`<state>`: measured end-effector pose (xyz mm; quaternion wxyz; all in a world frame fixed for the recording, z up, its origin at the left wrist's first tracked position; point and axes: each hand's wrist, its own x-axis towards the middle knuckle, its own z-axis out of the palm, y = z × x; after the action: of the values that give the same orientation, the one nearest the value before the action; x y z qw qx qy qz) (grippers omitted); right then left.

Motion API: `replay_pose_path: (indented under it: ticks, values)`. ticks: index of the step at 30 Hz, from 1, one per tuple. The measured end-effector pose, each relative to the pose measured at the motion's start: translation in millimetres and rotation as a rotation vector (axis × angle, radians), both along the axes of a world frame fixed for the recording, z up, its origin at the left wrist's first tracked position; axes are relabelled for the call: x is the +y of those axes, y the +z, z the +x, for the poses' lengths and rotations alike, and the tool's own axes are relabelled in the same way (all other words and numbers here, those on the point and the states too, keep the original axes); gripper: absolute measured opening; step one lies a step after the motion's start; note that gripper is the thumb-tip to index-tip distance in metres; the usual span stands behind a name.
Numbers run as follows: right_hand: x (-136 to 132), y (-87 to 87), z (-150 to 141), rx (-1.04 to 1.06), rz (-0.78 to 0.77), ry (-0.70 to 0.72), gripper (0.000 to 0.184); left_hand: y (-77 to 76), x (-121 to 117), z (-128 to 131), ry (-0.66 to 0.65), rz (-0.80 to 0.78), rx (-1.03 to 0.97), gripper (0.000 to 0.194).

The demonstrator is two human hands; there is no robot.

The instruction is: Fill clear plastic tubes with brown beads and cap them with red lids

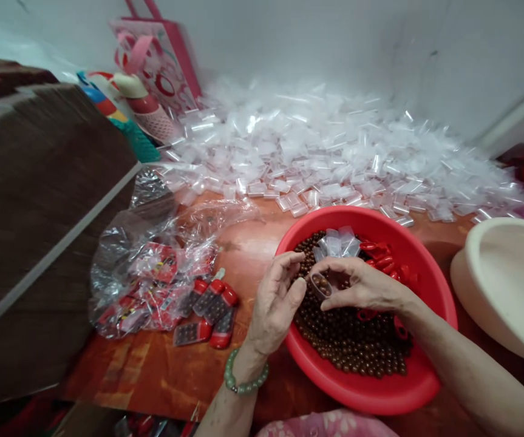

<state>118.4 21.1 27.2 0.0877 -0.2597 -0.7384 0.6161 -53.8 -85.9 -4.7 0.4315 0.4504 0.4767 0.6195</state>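
A red basin holds a heap of small brown beads, several red caps and a few small clear bags. My right hand is closed on a small clear container partly filled with brown beads, held over the basin. My left hand, with a green bead bracelet at the wrist, hovers at the basin's left rim. Its fingers are curled toward the container's mouth in a pinch; what they hold is too small to make out.
Filled red-capped containers lie left of the basin beside a crumpled clear bag of packaged ones. A large pile of clear small bags covers the back. A cream basin stands at right, a brown box at left.
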Motion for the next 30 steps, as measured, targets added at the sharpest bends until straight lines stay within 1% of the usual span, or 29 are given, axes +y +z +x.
replay_pose_path:
  ticks: [3, 5, 7, 8, 11, 13, 17, 19, 21, 24, 26, 27, 28, 30]
  values:
    - [2, 3.7, 4, 0.039, -0.002, -0.030, 0.031, 5.1, 1, -1, -0.149, -0.013, -0.025, 0.037]
    - [2, 5.1, 6, 0.060, -0.004, -0.032, 0.029, 7.1, 2, -2, -0.241, -0.050, -0.054, 0.041]
    - [3, 5.3, 7, 0.095, -0.021, -0.039, 0.031, 7.5, 3, -2, -0.303, -0.095, -0.049, 0.046]
    - [3, 5.0, 7, 0.111, -0.019, -0.041, 0.031, 7.2, 3, -3, -0.316, -0.109, -0.010, 0.048]
    - [4, 3.8, 7, 0.097, 0.031, -0.006, 0.026, 6.6, 5, -4, -0.299, -0.116, 0.191, 0.051]
    - [5, 3.3, 8, 0.074, 0.051, 0.010, 0.024, 7.3, 7, -4, -0.272, -0.116, 0.274, 0.051]
    - [5, 2.5, 8, 0.111, -0.006, 0.020, 0.030, 11.8, 9, -1, -0.251, -0.157, 0.332, 0.050]
    - [4, 1.9, 7, 0.137, -0.043, 0.001, 0.029, 13.8, 9, 2, -0.233, -0.166, 0.348, 0.049]
    - [3, 1.6, 6, 0.139, -0.070, -0.023, 0.023, 14.6, 10, 4, -0.211, -0.157, 0.349, 0.048]
    - [0, 2.4, 5, 0.111, -0.125, -0.012, 0.017, 13.1, 11, 3, -0.221, -0.180, 0.313, 0.048]
    - [-1, 4.0, 5, 0.095, -0.165, 0.005, 0.019, 11.0, 11, 1, -0.278, -0.218, 0.227, 0.050]
    - [-2, 5.1, 6, 0.093, -0.158, 0.011, 0.021, 9.8, 11, 0, -0.320, -0.230, 0.154, 0.053]
    - [-2, 6.3, 6, 0.090, -0.121, 0.014, 0.023, 8.8, 11, 0, -0.365, -0.237, 0.066, 0.056]
    - [-3, 8.5, 7, 0.072, 0.040, 0.010, 0.023, 7.5, 11, -1, -0.445, -0.253, -0.097, 0.064]
